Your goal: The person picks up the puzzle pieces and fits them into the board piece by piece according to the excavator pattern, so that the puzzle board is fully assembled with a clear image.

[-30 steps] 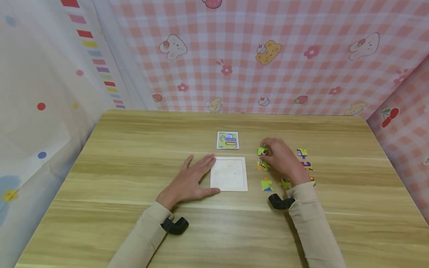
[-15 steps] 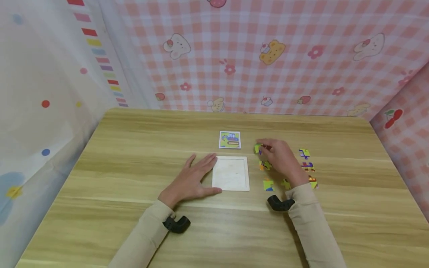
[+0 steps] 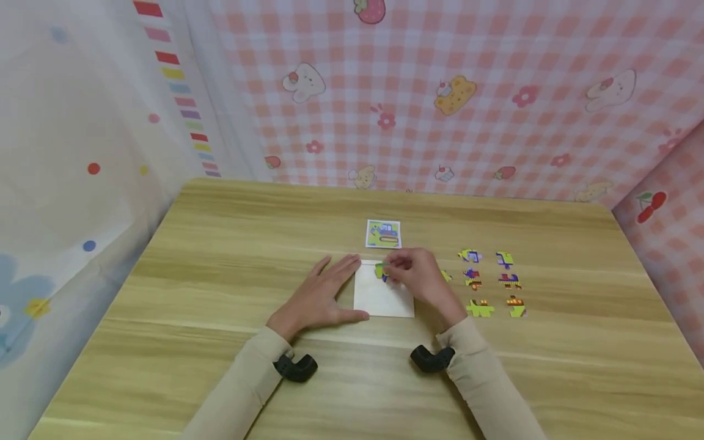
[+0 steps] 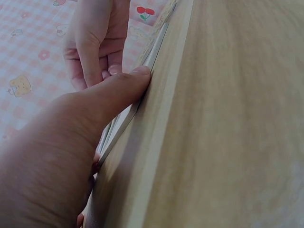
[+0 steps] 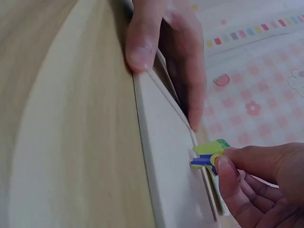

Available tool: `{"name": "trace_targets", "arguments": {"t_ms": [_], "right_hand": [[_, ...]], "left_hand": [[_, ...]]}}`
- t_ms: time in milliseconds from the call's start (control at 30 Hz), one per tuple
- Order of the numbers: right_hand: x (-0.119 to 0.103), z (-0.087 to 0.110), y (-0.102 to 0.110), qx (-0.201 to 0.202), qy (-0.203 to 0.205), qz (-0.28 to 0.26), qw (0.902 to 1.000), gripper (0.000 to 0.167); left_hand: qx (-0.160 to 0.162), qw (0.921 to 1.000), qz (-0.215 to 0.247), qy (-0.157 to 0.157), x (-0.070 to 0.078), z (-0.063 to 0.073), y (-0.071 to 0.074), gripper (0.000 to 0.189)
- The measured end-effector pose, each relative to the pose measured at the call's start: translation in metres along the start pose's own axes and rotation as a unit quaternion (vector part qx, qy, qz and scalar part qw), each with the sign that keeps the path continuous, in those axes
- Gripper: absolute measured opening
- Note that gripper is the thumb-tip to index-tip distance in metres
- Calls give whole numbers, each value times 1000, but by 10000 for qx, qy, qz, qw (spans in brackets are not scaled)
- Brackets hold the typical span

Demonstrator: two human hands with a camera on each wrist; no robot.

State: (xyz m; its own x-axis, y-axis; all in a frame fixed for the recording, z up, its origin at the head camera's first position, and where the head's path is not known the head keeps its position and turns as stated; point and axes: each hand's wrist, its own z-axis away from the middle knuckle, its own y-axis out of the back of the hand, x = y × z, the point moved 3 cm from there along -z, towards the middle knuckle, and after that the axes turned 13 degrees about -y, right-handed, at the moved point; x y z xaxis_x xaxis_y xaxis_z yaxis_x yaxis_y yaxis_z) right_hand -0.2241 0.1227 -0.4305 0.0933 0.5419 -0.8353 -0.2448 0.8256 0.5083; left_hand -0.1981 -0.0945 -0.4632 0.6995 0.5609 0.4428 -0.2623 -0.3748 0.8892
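A white square puzzle tray [image 3: 385, 304] lies flat on the wooden table. My left hand [image 3: 316, 299] spreads along its left side, fingers at the far corner and thumb at the near corner; the left wrist view shows the thumb [image 4: 118, 90] against the tray's edge. Over the tray's far part, my right hand [image 3: 420, 278] pinches a green and blue puzzle piece [image 5: 206, 157] between thumb and fingertips. In the right wrist view the piece is tilted close to the tray's rim; whether it touches is unclear. My right hand hides part of the tray and some table beside it.
Behind the tray lies a small picture card [image 3: 383, 234] showing a digger. Several loose puzzle pieces [image 3: 480, 307] are set out in rows to the right. A pink checked cloth [image 3: 352, 73] hangs at the table's far edge.
My right hand has lifted the puzzle piece from the far left of the loose pieces and carried it left over the tray. The left hand stays at the tray; the head view has shifted slightly.
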Motion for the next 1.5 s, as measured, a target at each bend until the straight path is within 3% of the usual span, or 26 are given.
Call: {"name": "trace_targets", "arguments": {"t_ms": [267, 533, 933, 1167, 1500], "right_hand": [[3, -6, -12, 223, -293, -37, 9993, 12], [0, -6, -19, 431, -88, 609, 9972, 21], [-6, 0, -15, -209, 770, 1528, 9850, 32], [-7, 4, -17, -368, 567, 1548, 9856, 35], [-6, 1, -24, -232, 684, 1771, 9815, 34]], "left_hand": [[59, 9998, -161, 57, -2, 0, 0, 112], [123, 9996, -258, 1, -3, 0, 0, 112], [18, 9997, -250, 69, -4, -2, -1, 111], [8, 9998, -197, -3, -6, -1, 0, 107], [-64, 9998, -200, -31, -7, 1, 1, 107]]}}
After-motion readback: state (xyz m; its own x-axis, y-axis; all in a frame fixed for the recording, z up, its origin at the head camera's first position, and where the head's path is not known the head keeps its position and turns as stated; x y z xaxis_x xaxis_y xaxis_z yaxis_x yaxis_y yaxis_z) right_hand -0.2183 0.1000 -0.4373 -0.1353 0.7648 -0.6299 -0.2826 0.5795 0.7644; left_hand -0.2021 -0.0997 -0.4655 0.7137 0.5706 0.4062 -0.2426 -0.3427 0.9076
